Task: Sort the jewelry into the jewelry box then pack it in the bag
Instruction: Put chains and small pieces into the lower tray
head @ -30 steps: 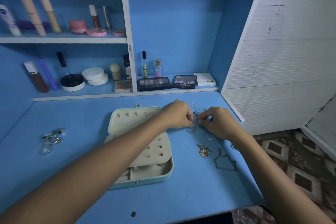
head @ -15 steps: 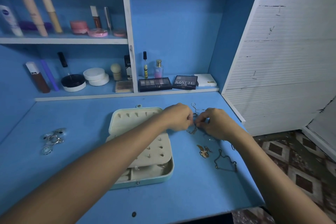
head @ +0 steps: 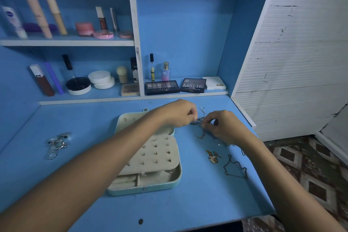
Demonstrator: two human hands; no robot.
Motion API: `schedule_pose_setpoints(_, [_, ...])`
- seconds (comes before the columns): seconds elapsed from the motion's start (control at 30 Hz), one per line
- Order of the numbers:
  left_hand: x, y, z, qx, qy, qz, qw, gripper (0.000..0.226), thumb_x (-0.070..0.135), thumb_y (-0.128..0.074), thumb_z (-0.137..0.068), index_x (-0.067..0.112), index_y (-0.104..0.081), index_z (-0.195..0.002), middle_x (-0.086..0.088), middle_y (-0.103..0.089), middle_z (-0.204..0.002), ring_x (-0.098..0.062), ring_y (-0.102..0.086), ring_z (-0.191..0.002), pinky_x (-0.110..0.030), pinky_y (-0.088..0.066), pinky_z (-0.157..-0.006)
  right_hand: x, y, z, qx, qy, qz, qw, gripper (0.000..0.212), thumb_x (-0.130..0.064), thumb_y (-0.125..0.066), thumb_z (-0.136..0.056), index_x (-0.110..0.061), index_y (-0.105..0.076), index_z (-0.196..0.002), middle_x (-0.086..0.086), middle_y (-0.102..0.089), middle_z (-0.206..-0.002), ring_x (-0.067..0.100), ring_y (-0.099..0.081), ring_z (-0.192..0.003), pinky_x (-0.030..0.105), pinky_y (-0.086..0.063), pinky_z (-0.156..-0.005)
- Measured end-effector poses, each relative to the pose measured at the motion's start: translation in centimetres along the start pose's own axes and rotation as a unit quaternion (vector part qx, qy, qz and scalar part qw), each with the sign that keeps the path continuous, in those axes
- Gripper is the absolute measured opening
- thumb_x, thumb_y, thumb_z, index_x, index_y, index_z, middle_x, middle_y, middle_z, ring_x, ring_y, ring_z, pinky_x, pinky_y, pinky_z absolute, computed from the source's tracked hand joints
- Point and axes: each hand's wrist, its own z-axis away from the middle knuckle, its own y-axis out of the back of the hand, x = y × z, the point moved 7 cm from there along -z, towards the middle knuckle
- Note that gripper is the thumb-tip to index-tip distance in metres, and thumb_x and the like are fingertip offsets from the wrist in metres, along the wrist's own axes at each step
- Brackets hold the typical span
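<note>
An open mint jewelry box (head: 160, 186) lies on the blue desk, its cream stud panel (head: 156, 154) holding several earrings. Right of the box, my left hand (head: 178, 113) and my right hand (head: 224, 126) pinch the two ends of a tangled thin chain (head: 197, 121) just above the desk. A loop of that tangle sticks up between the hands, and a gold piece (head: 200, 135) hangs under them. A gold pendant (head: 212, 157) and a dark chain (head: 235, 167) lie nearer me. A cluster of silver rings (head: 57, 144) sits at far left. No bag is in view.
Shelves behind the desk hold cosmetics: eyeshadow palettes (head: 162, 87), small bottles (head: 165, 71), round compacts (head: 100, 79) and tubes (head: 56, 15). A white slatted panel (head: 293, 62) stands at right. The desk's right edge drops to a patterned floor (head: 310, 171).
Both hands stay at the same spot, working the tangled chain; the fingers have shifted slightly. The box and other jewelry have not moved.
</note>
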Motion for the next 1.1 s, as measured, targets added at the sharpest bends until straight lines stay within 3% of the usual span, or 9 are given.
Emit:
schedule_pose_setpoints(0.13, [-0.6,0.8,0.2,0.028,-0.011,0.038,0.999,0.007,0.025,-0.063,-0.094,0.02,-0.068,-0.095,0.008,-0.068,-0.095,-0.011,-0.065,-0.09,-0.027,-0.054,-0.081,-0.4,0.6,0.0,0.015,0.004,-0.028,0.999,0.008,-0.019,-0.068,-0.092,-0.018,-0.075,-0.088,-0.033,-0.055,-0.05,-0.001,-0.05,-0.043,0.009,-0.036,-0.044])
schedule_pose_setpoints(0.33, [-1.0,1.6,0.5,0.033,-0.016,0.06,0.998,0.014,0.012,-0.067,-0.087,0.022,-0.069,-0.096,0.009,-0.069,-0.088,-0.005,-0.064,-0.079,-0.026,-0.053,-0.08,-1.1,1.0,-0.4,0.029,0.007,-0.035,0.999,0.008,-0.022,-0.073,-0.09,-0.024,-0.077,-0.084,-0.017,-0.067,-0.066,0.001,-0.053,-0.047,0.012,-0.039,-0.045])
schedule_pose_setpoints(0.47, [-0.9,2.2,1.0,0.041,-0.016,0.05,0.998,0.018,0.013,-0.064,-0.087,0.024,-0.075,-0.096,0.011,-0.07,-0.086,0.0,-0.062,-0.077,-0.011,-0.046,-0.067,-1.5,1.2,-0.5,0.032,0.008,-0.027,0.999,0.015,-0.022,-0.072,-0.09,-0.032,-0.073,-0.078,-0.013,-0.073,-0.081,0.01,-0.063,-0.065,0.021,-0.05,-0.055])
schedule_pose_setpoints(0.53, [-0.8,2.6,1.1,0.044,-0.011,0.051,0.998,0.018,0.015,-0.064,-0.086,0.026,-0.076,-0.093,0.015,-0.069,-0.082,0.006,-0.059,-0.071,-0.007,-0.04,-0.061,-1.7,1.3,-0.5,0.032,0.009,-0.024,0.999,0.015,-0.022,-0.07,-0.091,-0.032,-0.072,-0.079,-0.013,-0.073,-0.083,0.009,-0.063,-0.068,0.018,-0.049,-0.055])
schedule_pose_setpoints(0.63, [-0.7,2.9,1.2,0.052,-0.007,0.05,0.997,0.014,0.02,-0.064,-0.085,0.028,-0.075,-0.09,0.017,-0.068,-0.08,0.008,-0.058,-0.07,-0.01,-0.04,-0.062,-2.1,1.4,-0.4,0.031,0.015,-0.03,0.999,0.013,-0.022,-0.069,-0.09,-0.03,-0.072,-0.081,-0.014,-0.072,-0.084,0.005,-0.064,-0.072,0.011,-0.047,-0.058])
schedule_pose_setpoints(0.73, [-0.6,3.2,1.4,0.053,0.001,0.053,0.997,0.009,0.026,-0.063,-0.088,0.026,-0.072,-0.089,0.017,-0.067,-0.082,0.006,-0.058,-0.073,-0.014,-0.041,-0.063,-2.6,1.4,-0.3,0.03,0.019,-0.047,0.998,0.014,-0.019,-0.068,-0.089,-0.029,-0.071,-0.079,-0.011,-0.073,-0.081,0.006,-0.065,-0.071,0.016,-0.049,-0.06])
schedule_pose_setpoints(0.87, [-0.9,3.1,1.7,0.023,0.033,0.072,0.997,0.014,0.032,-0.059,-0.09,0.026,-0.071,-0.086,0.015,-0.068,-0.086,-0.01,-0.059,-0.078,-0.024,-0.044,-0.068,-3.2,1.5,-0.1,0.023,0.017,-0.09,0.995,0.009,-0.014,-0.065,-0.088,-0.021,-0.068,-0.084,-0.005,-0.074,-0.079,0.007,-0.062,-0.064,0.012,-0.042,-0.049])
schedule_pose_setpoints(0.97, [-0.9,3.0,1.9,0.008,0.041,0.15,0.988,0.017,0.026,-0.055,-0.094,0.019,-0.069,-0.087,0.008,-0.074,-0.096,-0.009,-0.064,-0.09,-0.023,-0.045,-0.071,-3.7,1.6,-0.1,0.024,0.027,-0.096,0.995,0.01,-0.011,-0.066,-0.087,-0.021,-0.067,-0.083,-0.003,-0.074,-0.079,0.006,-0.06,-0.062,0.013,-0.042,-0.051])
schedule_pose_setpoints(1.1, [-1.0,3.3,2.4,0.009,0.026,0.25,0.968,0.01,0.021,-0.055,-0.098,0.019,-0.063,-0.093,0.01,-0.073,-0.089,-0.003,-0.066,-0.09,-0.023,-0.048,-0.075,-4.6,2.2,-0.2,0.048,0.04,-0.106,0.992,0.014,-0.009,-0.067,-0.085,-0.023,-0.065,-0.084,-0.008,-0.07,-0.073,0.012,-0.06,-0.066,0.015,-0.046,-0.058])
